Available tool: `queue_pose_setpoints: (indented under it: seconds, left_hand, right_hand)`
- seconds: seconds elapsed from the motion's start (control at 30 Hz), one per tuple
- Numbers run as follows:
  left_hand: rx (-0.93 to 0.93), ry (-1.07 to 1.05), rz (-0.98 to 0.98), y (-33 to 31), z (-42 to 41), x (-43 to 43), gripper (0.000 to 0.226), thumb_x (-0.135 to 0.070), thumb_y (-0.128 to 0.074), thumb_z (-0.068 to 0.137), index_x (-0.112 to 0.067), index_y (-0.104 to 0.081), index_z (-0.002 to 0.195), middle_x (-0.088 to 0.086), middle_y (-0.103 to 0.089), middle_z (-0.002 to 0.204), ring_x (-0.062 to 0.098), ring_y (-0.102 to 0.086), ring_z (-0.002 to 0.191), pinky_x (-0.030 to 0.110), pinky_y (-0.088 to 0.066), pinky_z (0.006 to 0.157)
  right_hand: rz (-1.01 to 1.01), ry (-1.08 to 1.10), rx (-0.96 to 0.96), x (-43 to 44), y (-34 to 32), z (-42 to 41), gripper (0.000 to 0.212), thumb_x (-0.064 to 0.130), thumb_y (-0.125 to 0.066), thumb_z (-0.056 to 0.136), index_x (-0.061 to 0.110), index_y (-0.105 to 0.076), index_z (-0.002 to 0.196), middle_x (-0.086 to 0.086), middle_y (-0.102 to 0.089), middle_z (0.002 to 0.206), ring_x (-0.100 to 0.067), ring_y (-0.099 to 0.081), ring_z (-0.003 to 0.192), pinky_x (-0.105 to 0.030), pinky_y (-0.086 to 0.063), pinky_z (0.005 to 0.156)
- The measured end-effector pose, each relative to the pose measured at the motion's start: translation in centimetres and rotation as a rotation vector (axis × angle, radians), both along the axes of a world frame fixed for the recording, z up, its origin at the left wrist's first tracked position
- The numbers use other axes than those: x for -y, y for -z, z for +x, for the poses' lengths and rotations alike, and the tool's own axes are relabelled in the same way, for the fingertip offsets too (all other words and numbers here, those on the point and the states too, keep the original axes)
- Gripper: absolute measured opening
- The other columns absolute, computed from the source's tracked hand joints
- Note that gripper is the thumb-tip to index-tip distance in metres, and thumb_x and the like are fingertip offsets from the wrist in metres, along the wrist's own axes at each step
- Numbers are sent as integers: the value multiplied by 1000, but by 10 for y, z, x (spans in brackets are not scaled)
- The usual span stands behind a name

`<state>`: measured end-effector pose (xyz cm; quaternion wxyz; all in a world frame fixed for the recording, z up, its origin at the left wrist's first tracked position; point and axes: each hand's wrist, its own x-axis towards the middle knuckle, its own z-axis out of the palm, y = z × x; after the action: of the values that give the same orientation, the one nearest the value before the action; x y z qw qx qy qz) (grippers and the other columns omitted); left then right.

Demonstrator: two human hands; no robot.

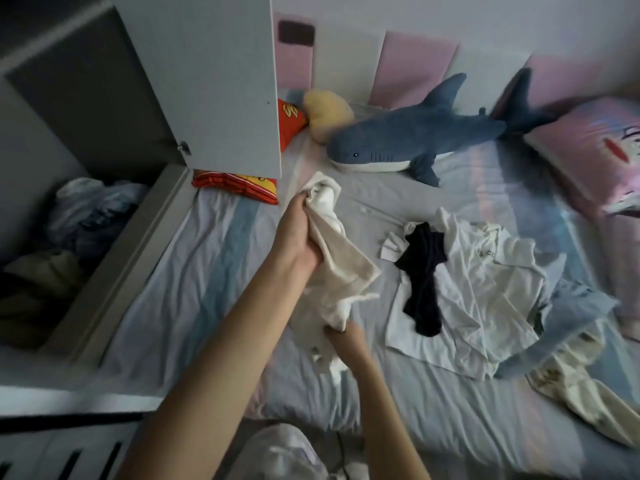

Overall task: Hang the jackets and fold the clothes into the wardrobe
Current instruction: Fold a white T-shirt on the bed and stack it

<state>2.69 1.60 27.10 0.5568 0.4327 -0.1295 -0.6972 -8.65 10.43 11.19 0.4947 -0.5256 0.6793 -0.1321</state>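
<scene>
At mid-frame above the bed [207, 271], the left hand [298, 233] clutches the top of a cream garment [343, 268] and the right hand [346, 336] pinches its lower end; bunched like that, it could twist or slip and fold crooked.

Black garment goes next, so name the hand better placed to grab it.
The right hand, probably: it grips the lower end of the white cloth, nearer the black garment. The left hand grips the top end, farther left.
</scene>
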Motion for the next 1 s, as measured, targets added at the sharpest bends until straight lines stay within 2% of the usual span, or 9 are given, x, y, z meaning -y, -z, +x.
queue_pose_setpoints:
  seconds: [0.1, 0.3, 0.4, 0.47, 0.6, 0.83, 0.9, 0.97, 1.0]
  left_hand:
    - [41, 17, -20, 10, 23, 6, 26, -41, -53, 92, -16, -59, 98, 2, -61, 81, 14, -60, 76, 25, -50, 64]
    - [579, 424, -92, 59, 36, -22, 112, -56, -81, 50, -21, -32, 145, -3, -49, 139, 8, -48, 124, 27, -38, 104]
    - [723, 470, -258, 73, 13, -47, 103, -46, -82, 49, -21, -38, 138, -4, -55, 129, 7, -53, 118, 22, -45, 97]
    - [799, 247, -242, 75, 5, -48, 70, -30, -76, 63, -14, -50, 125, -1, -61, 115, 15, -60, 109, 13, -47, 82]
    - [608, 25, -156, 51, 7, -46, 40, -13, -60, 83, -17, -57, 123, 6, -68, 112, 19, -65, 102, 27, -53, 83]
    - [251, -190, -40, 3, -3, -22, 33, -24, -56, 92, -8, -60, 121, 10, -70, 106, 17, -68, 90, 29, -51, 75]
    - [78, -139, -28, -13, -5, -23, 33, -31, -50, 95, -10, -62, 117, 9, -70, 102, 18, -67, 89, 30, -52, 76]
    - [-7, -117, -42, -23, -3, -21, 35, -31, -47, 96, -9, -60, 120, 12, -67, 109, 22, -64, 98, 31, -51, 84]
    - [-12, -140, -71, -25, -1, -18, 37, -28, -46, 97, -7, -56, 126, 15, -64, 117, 25, -61, 105, 33, -50, 89]
  right_hand:
    - [86, 343, 46, 13, -9, -8, 30, 27, -51, 78, -1, -62, 83, -25, -65, 89, -28, -61, 82, -44, -50, 71]
    - [59, 612, 646, 68, -88, -19, 18, 0, -47, 91, 3, -54, 74, -3, -47, 48, -10, -45, 37, -21, -40, 42]
    - [26, 456, 865, 76, -128, 0, 26, -3, -40, 96, 1, -51, 73, -2, -52, 42, -8, -52, 36, -18, -44, 39]
    - [-13, 270, 921, 75, -144, 6, 20, 4, -43, 98, 2, -58, 86, -4, -67, 62, -10, -67, 60, -20, -55, 60]
    - [-182, -228, 497, 80, -155, -21, 25, 23, -62, 92, 25, -61, 117, 7, -64, 121, -6, -58, 112, -26, -44, 102]
    - [-54, -547, 201, 90, -149, -77, 87, 26, -87, 66, 36, -37, 136, 13, -57, 126, -3, -52, 117, -24, -44, 98]
    - [-97, -548, 92, 93, -139, -76, 67, 22, -85, 69, 31, -49, 125, 9, -62, 119, -5, -56, 110, -25, -45, 96]
    - [-224, -380, 87, 98, -131, -72, 21, 10, -73, 79, 26, -68, 92, 0, -71, 94, -14, -64, 91, -36, -49, 89]
    - [-294, -261, 130, 100, -130, -71, 19, 6, -64, 82, 24, -70, 76, -1, -72, 79, -16, -64, 79, -43, -50, 82]
